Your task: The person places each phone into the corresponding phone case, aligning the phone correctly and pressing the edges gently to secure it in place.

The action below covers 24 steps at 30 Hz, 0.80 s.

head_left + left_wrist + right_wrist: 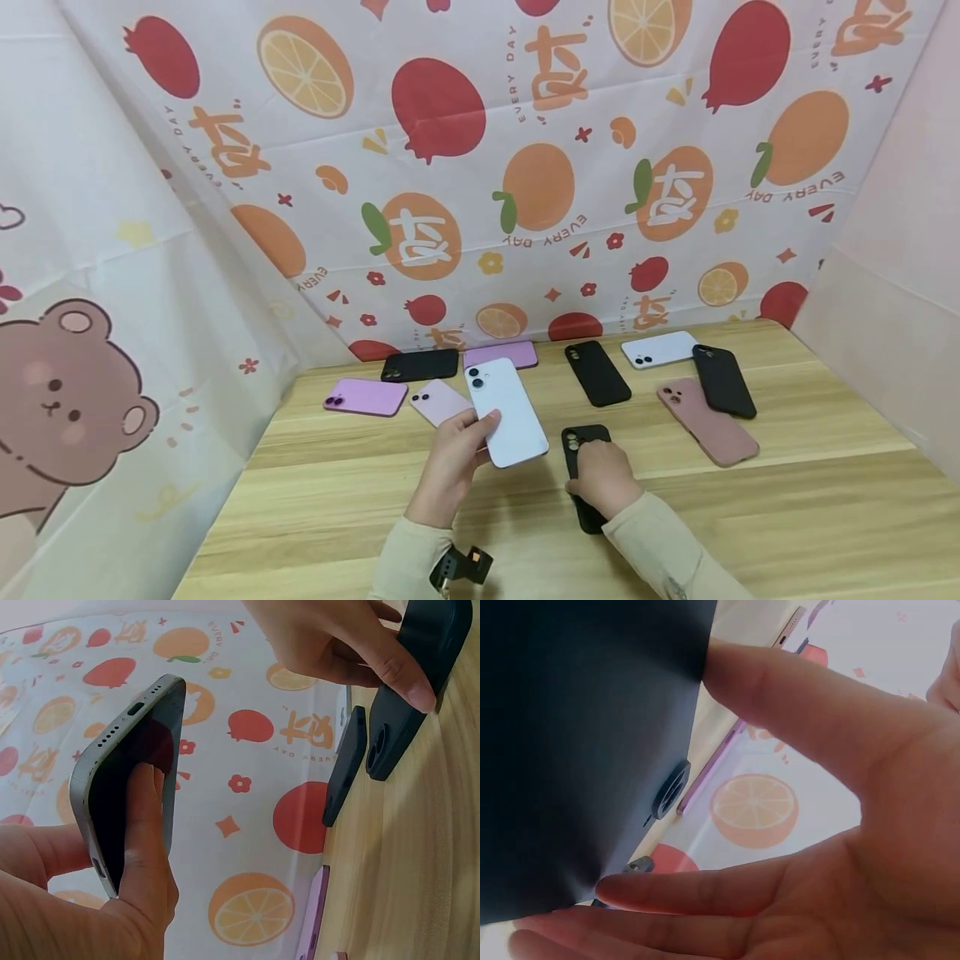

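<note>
While the left hand [459, 443] grips the white phone [512, 417] above the table [330, 500], long axis 11-to-5 in head view, the black case [587, 512] is at the phone's 4 o'clock, near 12-to-6, held in the nearer right hand [604, 477].

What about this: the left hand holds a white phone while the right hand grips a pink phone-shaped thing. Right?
Not quite: in the head view, the phone-shaped thing the right hand grips is black, not pink. The left hand does hold a white phone.

Five phones [519, 429], five cases [597, 372], two hands [453, 448].
</note>
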Tool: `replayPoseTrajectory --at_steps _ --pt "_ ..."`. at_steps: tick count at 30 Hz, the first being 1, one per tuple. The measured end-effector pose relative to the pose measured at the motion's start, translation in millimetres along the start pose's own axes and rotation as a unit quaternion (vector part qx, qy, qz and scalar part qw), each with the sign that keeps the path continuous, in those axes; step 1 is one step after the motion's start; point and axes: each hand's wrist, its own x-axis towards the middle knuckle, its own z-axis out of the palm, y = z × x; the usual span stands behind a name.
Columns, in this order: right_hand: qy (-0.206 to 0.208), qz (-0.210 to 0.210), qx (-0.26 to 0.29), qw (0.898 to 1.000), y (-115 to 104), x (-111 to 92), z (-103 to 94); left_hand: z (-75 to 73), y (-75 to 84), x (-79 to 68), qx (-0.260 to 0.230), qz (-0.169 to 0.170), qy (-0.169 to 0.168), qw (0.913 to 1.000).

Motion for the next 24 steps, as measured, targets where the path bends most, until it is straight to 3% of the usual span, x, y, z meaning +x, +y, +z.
replayPoseTrajectory --at_steps 6,14,19,24 --pt "-0.015 0.012 0.051 0.998 5 0 -3.9 1.1 0.6 -1.4 0.003 -0.005 0.001 1.0000" --pt "-0.066 0.073 0.146 0.984 15 9 -24.5 0.9 0.9 0.3 -0.002 -0.004 0.000 1.0000" --pt "-0.081 0.081 0.210 0.971 23 12 -39.0 0.3 0.3 0.9 0.001 -0.003 -0.010 0.9999" --pt "-0.094 0.059 0.295 0.949 28 13 -46.9 0.6 -1.0 0.1 0.006 -0.005 -0.032 0.9995"
